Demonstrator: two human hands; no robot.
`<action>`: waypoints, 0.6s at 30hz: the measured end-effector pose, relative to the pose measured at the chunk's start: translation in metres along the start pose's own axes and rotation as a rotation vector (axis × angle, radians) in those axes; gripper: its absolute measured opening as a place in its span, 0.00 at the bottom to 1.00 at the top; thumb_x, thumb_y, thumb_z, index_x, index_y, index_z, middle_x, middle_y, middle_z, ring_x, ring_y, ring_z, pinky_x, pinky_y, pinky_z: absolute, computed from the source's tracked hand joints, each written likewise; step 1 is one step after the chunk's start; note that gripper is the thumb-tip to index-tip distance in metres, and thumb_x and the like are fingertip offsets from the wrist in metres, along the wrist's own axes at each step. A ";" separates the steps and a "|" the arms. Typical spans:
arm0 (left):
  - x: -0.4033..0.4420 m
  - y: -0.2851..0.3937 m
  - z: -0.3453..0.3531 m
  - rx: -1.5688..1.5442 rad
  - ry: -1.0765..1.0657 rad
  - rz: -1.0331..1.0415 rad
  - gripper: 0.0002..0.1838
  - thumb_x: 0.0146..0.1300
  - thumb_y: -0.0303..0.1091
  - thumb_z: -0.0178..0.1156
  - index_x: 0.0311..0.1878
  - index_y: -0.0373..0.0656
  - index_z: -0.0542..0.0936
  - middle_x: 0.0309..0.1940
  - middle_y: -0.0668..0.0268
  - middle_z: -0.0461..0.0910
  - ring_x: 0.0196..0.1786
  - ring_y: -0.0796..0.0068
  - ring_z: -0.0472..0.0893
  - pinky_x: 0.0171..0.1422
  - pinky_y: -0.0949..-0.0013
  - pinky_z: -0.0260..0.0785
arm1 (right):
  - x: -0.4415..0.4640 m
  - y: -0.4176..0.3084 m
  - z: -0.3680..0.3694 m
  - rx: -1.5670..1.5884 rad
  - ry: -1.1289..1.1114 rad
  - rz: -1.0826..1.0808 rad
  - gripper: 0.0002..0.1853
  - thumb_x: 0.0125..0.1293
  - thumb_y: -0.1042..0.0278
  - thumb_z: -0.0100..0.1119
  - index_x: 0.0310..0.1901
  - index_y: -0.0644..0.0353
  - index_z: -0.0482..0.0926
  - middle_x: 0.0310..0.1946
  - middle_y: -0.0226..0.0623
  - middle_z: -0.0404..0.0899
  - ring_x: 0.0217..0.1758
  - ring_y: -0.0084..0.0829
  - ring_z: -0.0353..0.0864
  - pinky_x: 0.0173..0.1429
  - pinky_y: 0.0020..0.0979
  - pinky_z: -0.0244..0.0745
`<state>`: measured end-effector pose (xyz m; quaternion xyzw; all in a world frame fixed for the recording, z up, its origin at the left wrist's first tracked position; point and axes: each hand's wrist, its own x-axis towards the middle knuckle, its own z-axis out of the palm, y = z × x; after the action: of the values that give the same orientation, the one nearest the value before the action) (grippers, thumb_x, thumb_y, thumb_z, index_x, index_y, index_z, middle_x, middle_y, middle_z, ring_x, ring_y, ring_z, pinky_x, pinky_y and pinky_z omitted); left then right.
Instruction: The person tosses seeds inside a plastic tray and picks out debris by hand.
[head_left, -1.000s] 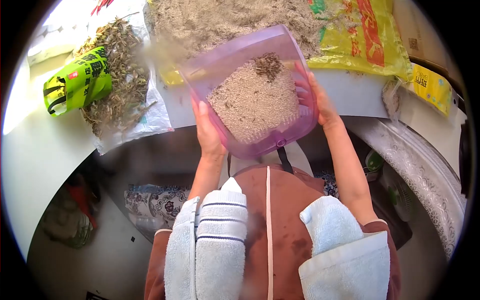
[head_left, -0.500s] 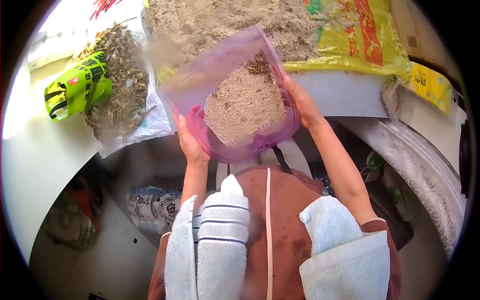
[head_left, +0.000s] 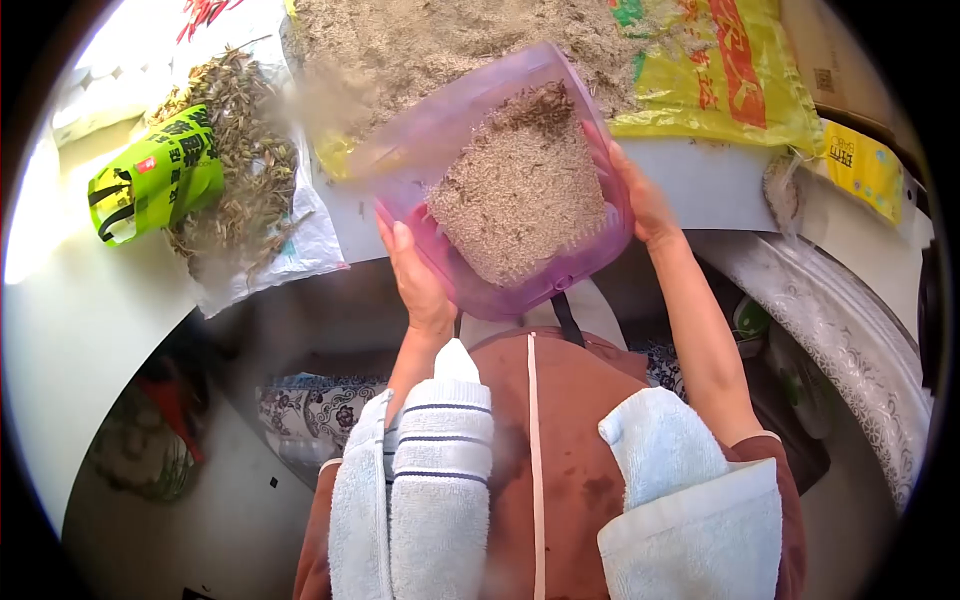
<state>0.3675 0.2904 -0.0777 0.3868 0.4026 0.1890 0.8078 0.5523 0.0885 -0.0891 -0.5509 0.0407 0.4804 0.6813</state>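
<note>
A translucent purple plastic scoop-shaped basket [head_left: 415, 140] is held up in front of my body, over the table's front edge. Inside lies a heap of small pale grains [head_left: 520, 195], with darker husk-like bits [head_left: 545, 103] gathered at its far right end. My left hand [head_left: 418, 280] grips the near left side, thumb on the rim. On the right side, my right hand [head_left: 642, 200] is closed round the wall, with some fingers hidden by the plastic. Beyond the basket, more grains [head_left: 440, 50] are spread on a yellow printed plastic sack [head_left: 770, 90].
To the left, dry brown plant matter [head_left: 245, 150] lies on a white plastic sheet [head_left: 318, 235], beside a bright green bag [head_left: 160, 175]. A yellow packet [head_left: 862, 170] and a small clear bag [head_left: 782, 195] lie at right. A patterned silvery cloth [head_left: 840, 320] hangs below the table edge.
Both hands have moved the purple basket to the right and tilted it differently. The grains inside have shifted, spreading toward the far right end with the dark bits.
</note>
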 end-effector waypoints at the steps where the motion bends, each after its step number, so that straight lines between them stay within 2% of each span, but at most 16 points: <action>1: 0.000 0.006 -0.011 -0.051 0.025 -0.031 0.30 0.73 0.46 0.40 0.75 0.57 0.46 0.60 0.57 0.64 0.63 0.58 0.66 0.68 0.53 0.60 | 0.005 0.008 0.006 -0.126 -0.021 -0.080 0.31 0.74 0.46 0.38 0.73 0.51 0.53 0.70 0.40 0.59 0.69 0.32 0.63 0.69 0.33 0.60; 2: 0.002 0.012 -0.020 -0.102 0.047 -0.055 0.30 0.73 0.46 0.40 0.75 0.58 0.46 0.58 0.58 0.65 0.61 0.58 0.67 0.67 0.53 0.60 | 0.013 0.015 0.014 -0.249 -0.046 -0.167 0.31 0.74 0.47 0.38 0.73 0.53 0.53 0.71 0.41 0.58 0.71 0.32 0.61 0.71 0.32 0.59; 3: 0.002 0.020 -0.019 -0.130 0.042 -0.071 0.29 0.73 0.46 0.40 0.74 0.58 0.47 0.58 0.58 0.65 0.60 0.58 0.68 0.67 0.52 0.60 | 0.013 0.013 0.026 -0.201 -0.049 -0.123 0.31 0.74 0.47 0.38 0.73 0.53 0.53 0.71 0.40 0.58 0.72 0.32 0.59 0.72 0.32 0.56; 6: 0.005 0.011 0.008 -0.080 -0.027 0.018 0.32 0.73 0.47 0.40 0.75 0.53 0.44 0.61 0.59 0.63 0.60 0.63 0.67 0.68 0.55 0.59 | 0.007 -0.004 0.005 -0.004 -0.007 0.129 0.33 0.72 0.45 0.43 0.71 0.58 0.59 0.67 0.35 0.64 0.64 0.27 0.68 0.67 0.29 0.63; 7: 0.005 0.003 0.009 0.029 0.016 0.034 0.31 0.73 0.48 0.41 0.74 0.55 0.45 0.56 0.59 0.65 0.56 0.63 0.69 0.65 0.52 0.62 | 0.000 -0.013 0.004 0.120 -0.039 0.137 0.33 0.72 0.46 0.45 0.70 0.59 0.59 0.65 0.34 0.65 0.63 0.26 0.69 0.66 0.28 0.64; 10: 0.002 0.013 -0.004 -0.109 0.030 -0.116 0.29 0.73 0.47 0.41 0.74 0.61 0.49 0.55 0.57 0.67 0.57 0.61 0.69 0.63 0.52 0.65 | -0.002 -0.009 0.019 0.016 0.030 0.085 0.32 0.74 0.46 0.39 0.72 0.57 0.55 0.73 0.36 0.55 0.74 0.29 0.54 0.75 0.32 0.48; 11: 0.003 0.017 -0.017 -0.103 0.087 -0.144 0.29 0.72 0.47 0.42 0.73 0.62 0.49 0.55 0.57 0.67 0.56 0.61 0.70 0.63 0.52 0.65 | 0.001 -0.006 0.032 -0.145 0.014 -0.038 0.32 0.74 0.46 0.39 0.72 0.58 0.55 0.73 0.35 0.53 0.74 0.27 0.54 0.75 0.31 0.47; 12: 0.005 0.025 -0.020 -0.129 0.086 -0.147 0.28 0.73 0.47 0.41 0.73 0.63 0.49 0.56 0.57 0.66 0.58 0.59 0.69 0.63 0.51 0.65 | 0.009 0.002 0.038 -0.161 0.007 -0.040 0.32 0.74 0.44 0.39 0.72 0.53 0.57 0.70 0.36 0.59 0.70 0.29 0.61 0.72 0.32 0.55; 14: 0.004 0.017 -0.009 -0.234 0.014 -0.147 0.28 0.73 0.46 0.40 0.74 0.62 0.48 0.57 0.58 0.66 0.61 0.56 0.68 0.66 0.48 0.62 | 0.005 -0.009 0.026 -0.036 0.012 0.174 0.32 0.73 0.42 0.39 0.73 0.47 0.56 0.64 0.37 0.67 0.62 0.29 0.69 0.64 0.32 0.65; 16: 0.005 0.005 0.015 0.103 -0.010 0.090 0.28 0.74 0.45 0.39 0.74 0.60 0.47 0.59 0.58 0.65 0.63 0.54 0.67 0.69 0.46 0.57 | -0.002 -0.013 -0.001 0.036 -0.035 0.083 0.32 0.72 0.39 0.39 0.73 0.41 0.55 0.59 0.37 0.69 0.54 0.27 0.74 0.56 0.31 0.71; 17: 0.001 0.006 0.023 0.137 -0.024 0.119 0.29 0.74 0.46 0.40 0.75 0.59 0.47 0.60 0.57 0.65 0.61 0.57 0.68 0.69 0.49 0.57 | -0.005 -0.013 -0.011 0.055 -0.072 0.079 0.33 0.73 0.43 0.39 0.74 0.48 0.51 0.66 0.37 0.63 0.63 0.30 0.69 0.65 0.33 0.65; 18: 0.000 0.007 0.017 0.086 -0.030 0.081 0.29 0.73 0.46 0.40 0.75 0.59 0.47 0.60 0.57 0.65 0.60 0.58 0.68 0.68 0.50 0.58 | -0.005 -0.007 -0.007 0.005 -0.036 -0.003 0.33 0.73 0.44 0.38 0.74 0.50 0.51 0.67 0.36 0.61 0.66 0.31 0.65 0.68 0.33 0.60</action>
<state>0.3809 0.2870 -0.0661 0.4400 0.3819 0.1983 0.7881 0.5580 0.0798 -0.0836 -0.5406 0.0288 0.4892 0.6838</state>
